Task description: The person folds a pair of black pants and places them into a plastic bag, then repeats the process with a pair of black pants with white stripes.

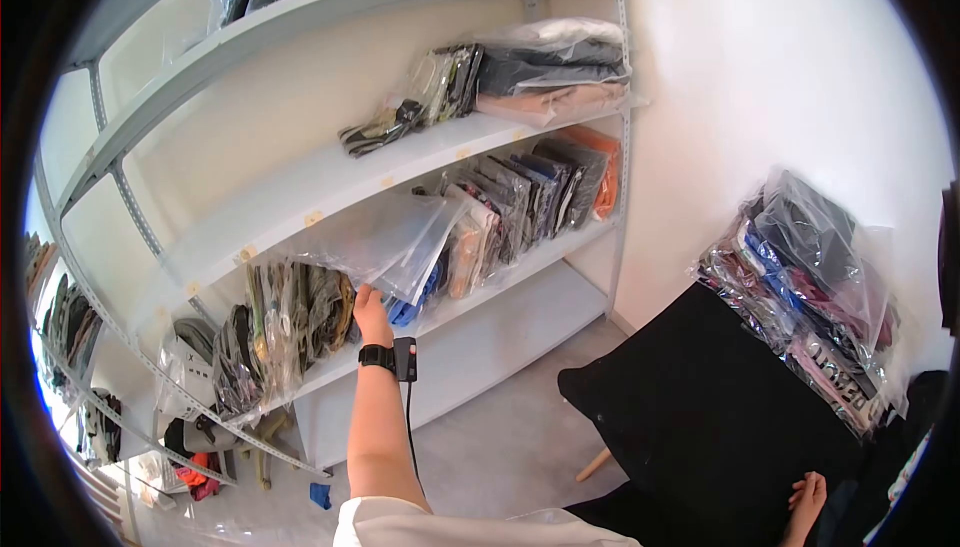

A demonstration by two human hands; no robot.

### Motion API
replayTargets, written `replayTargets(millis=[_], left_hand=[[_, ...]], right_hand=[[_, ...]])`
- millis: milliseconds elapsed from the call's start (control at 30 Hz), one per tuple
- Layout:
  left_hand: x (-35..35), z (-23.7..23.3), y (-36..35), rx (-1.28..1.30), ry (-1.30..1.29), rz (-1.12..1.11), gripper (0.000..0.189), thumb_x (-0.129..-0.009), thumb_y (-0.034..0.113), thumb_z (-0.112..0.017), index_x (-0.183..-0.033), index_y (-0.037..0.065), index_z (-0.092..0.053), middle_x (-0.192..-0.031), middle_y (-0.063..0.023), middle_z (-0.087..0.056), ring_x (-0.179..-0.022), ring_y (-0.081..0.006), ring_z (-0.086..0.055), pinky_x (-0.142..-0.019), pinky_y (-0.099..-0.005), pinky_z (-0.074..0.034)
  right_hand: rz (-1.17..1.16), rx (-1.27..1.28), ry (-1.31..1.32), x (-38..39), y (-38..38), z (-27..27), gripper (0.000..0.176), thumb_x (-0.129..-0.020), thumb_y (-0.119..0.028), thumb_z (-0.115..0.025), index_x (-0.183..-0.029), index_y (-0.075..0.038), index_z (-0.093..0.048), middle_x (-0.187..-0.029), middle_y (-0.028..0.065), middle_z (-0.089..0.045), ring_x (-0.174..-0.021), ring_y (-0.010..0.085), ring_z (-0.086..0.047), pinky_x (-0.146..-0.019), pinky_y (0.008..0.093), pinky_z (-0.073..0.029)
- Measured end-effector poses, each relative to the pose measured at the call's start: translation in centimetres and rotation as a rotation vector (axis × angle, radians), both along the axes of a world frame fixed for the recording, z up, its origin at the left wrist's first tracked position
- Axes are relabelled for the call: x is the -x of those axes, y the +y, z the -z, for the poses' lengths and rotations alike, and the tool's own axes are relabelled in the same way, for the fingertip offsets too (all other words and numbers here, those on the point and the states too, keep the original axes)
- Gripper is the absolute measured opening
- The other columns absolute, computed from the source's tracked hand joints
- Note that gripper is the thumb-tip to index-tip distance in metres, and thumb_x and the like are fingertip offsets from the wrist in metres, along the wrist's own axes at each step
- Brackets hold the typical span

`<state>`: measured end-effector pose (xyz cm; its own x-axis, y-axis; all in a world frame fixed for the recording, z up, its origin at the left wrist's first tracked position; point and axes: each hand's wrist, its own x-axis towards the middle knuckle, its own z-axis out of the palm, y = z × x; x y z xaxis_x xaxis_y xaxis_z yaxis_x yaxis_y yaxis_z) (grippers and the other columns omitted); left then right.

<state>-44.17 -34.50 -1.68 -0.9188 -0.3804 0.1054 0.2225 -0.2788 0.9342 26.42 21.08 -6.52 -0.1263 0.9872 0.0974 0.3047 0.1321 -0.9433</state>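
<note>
Clear, thin plastic bags point(405, 237) spread flat in overlapping layers just above the left hand point(373, 317), reaching to both sides of it. Their glossy corners fan out beside its fingertips.

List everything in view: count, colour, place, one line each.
Shelving: at least one unit, grey-white, left to centre
Bagged clothes: many, mixed colours, on shelving
Clear bags: several, transparent, middle of shelving
Black furniture: one, black, lower right
Bagged pile: one, mixed colours, on black furniture
Scrap: one, blue, on floor
Bright item: one, red-orange, lower left
Wristband: one, black, left wrist
Sleeve: one, white, bottom centre
Left hand: one, bare, at clear bags
Right hand: one, bare, lower right
</note>
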Motion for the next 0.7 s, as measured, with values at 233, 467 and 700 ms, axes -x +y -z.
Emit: replayTargets(millis=[233, 467, 700], left_hand=[[3.3, -0.9, -0.1, 0.017, -0.026, 0.002, 0.06, -0.084, 0.004, -0.059, -0.141, -0.001, -0.043, -0.126, -0.0116, -0.057, -0.113, -0.0203, -0.052, -0.1, -0.0313, -0.037], [7.7, -0.3, 0.0, 0.127, 0.113, 0.087, 0.06, -0.08, 0.014, -0.064, -0.135, -0.002, -0.048, -0.126, -0.0106, -0.055, -0.114, -0.0195, -0.051, -0.095, -0.0335, -0.04], [2.0, -5.7, 7.9, 0.515, 0.63, 0.221, 0.05, -0.09, 0.01, -0.058, -0.138, 0.004, -0.045, -0.143, -0.0077, -0.044, -0.122, -0.0202, -0.047, -0.1, -0.0376, -0.04]], right_hand=[[-0.041, -0.008, 0.052, 0.0, -0.6, -0.1, 0.025, -0.102, -0.027, -0.047, -0.089, -0.007, -0.054, -0.062, 0.0006, -0.054, -0.041, 0.0037, -0.042, -0.035, 0.0181, -0.03], [-0.17, -0.011, 0.034, 0.1, -3.0, -3.2, 0.022, -0.101, -0.026, -0.05, -0.1, -0.005, -0.06, -0.075, 0.0039, -0.062, -0.053, 0.0092, -0.052, -0.047, 0.0221, -0.039], [-0.271, -0.033, 0.014, 0.8, -5.3, -6.0, 0.025, -0.1, -0.026, -0.054, -0.105, -0.004, -0.064, -0.083, 0.0041, -0.065, -0.066, 0.0095, -0.056, -0.059, 0.0244, -0.046]])
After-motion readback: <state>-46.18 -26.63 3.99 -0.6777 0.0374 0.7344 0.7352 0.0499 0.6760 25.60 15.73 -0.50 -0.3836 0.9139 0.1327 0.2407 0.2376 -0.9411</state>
